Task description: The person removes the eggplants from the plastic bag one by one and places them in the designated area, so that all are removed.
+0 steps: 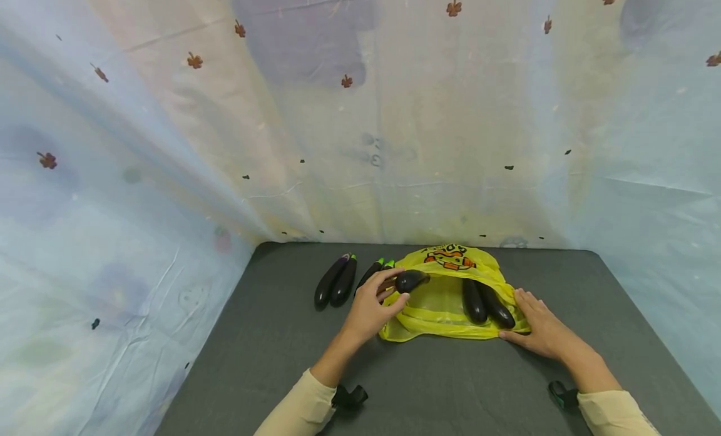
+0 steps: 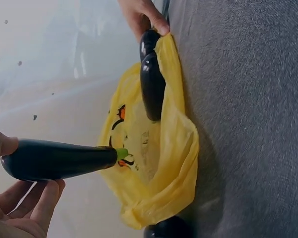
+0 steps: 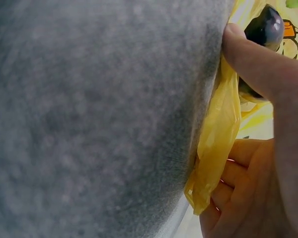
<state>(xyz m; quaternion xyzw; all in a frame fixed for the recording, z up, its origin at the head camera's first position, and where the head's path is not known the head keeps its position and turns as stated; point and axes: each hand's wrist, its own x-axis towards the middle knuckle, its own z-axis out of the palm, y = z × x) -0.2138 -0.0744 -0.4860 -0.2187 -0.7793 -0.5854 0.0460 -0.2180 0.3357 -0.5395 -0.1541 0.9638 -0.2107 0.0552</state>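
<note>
A yellow plastic bag [image 1: 436,328] with a printed picture lies on its side, its mouth facing me. Two dark eggplants [image 1: 475,303] rest inside its right part. At the mouth's left side, my left hand [image 1: 368,308] holds another eggplant [image 2: 64,158] by its thick end, thumb on one side and fingers on the other. That eggplant's green stem tip points toward the bag opening. My right hand [image 1: 541,326] grips the bag's right edge, thumb [image 3: 248,52] on the near rim and fingers [image 3: 233,178] around the side.
Left of the bag lie several more eggplants [image 1: 331,283] on the dark grey table [image 1: 281,361], some partly hidden behind my left hand and the bag. A patterned pale curtain [image 1: 394,142] hangs behind the table and along its sides.
</note>
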